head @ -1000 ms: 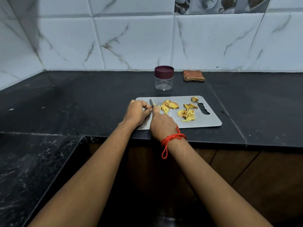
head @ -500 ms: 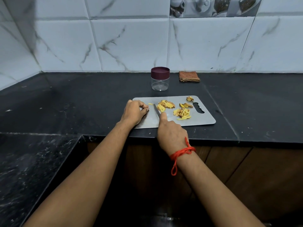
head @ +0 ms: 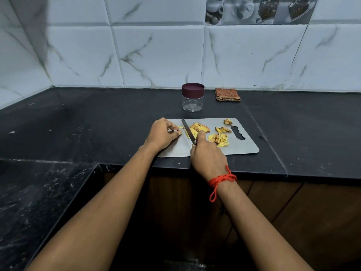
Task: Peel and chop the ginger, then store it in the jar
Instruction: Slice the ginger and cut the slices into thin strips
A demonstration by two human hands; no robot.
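Looking down from the head view at a black stone table [head: 97, 118] backed by white marble-patterned wall tiles [head: 156, 55]. Shows two bare forearms reaching forward to a grey cutting board [head: 242, 147] that lies flat near the table's front edge, handle cut-out at its right end.

Right hand [head: 207, 155] wrapped firmly around the handle of a knife [head: 188, 130], forefinger extended toward the blade. Blade angled away and to the left, low over the board. Red thread [head: 221, 179] tied around the right wrist, loose end hanging down.

Left hand [head: 161, 134] resting at the board's left end, fingers curled under, fingertips down at a small ginger piece [head: 180, 127] just left of the blade. Cannot tell whether pinching it or only pressing on it.

Ginger all on the board:
- pale yellow ginger slices [head: 199, 127] right beside the blade
- a heap of thin ginger strips [head: 218, 138] near the right hand's knuckles
- brownish peelings [head: 222, 130] in two small clusters close to the cut-out

Behind the board and apart from it, an upright clear jar [head: 192, 104], closed with a dark maroon lid [head: 193, 90]. To the jar's right, by the wall, a folded orange-brown checked cloth [head: 227, 94].

At the top, a grey printed tile [head: 254, 10] picturing cups and bowls, any lettering too blurred to read.
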